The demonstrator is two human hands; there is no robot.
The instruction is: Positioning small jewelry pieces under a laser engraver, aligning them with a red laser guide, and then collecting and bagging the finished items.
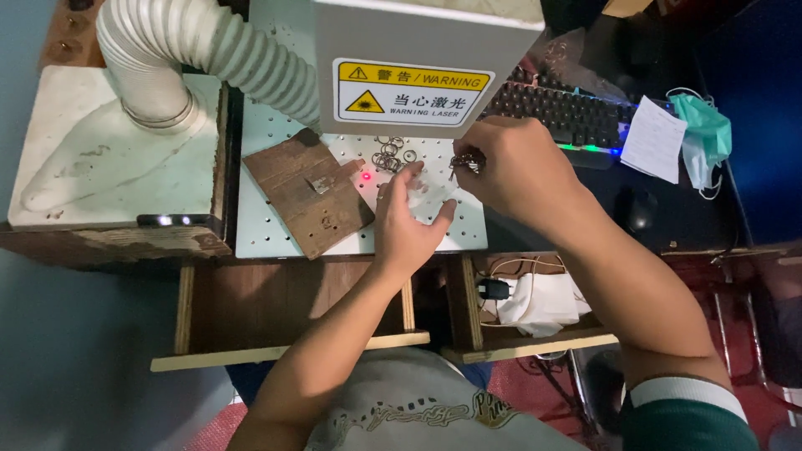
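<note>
Carefully, the right hand (510,167) pinched a bunch of metal rings (466,161); the left hand (409,217) gripped a clear bag (426,190) at seven o'clock from them. Rings could have spilled if the bag's mouth sagged.

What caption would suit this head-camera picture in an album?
At a perforated work plate, the left hand holds a small clear bag while the right hand grips a cluster of metal rings.
</note>
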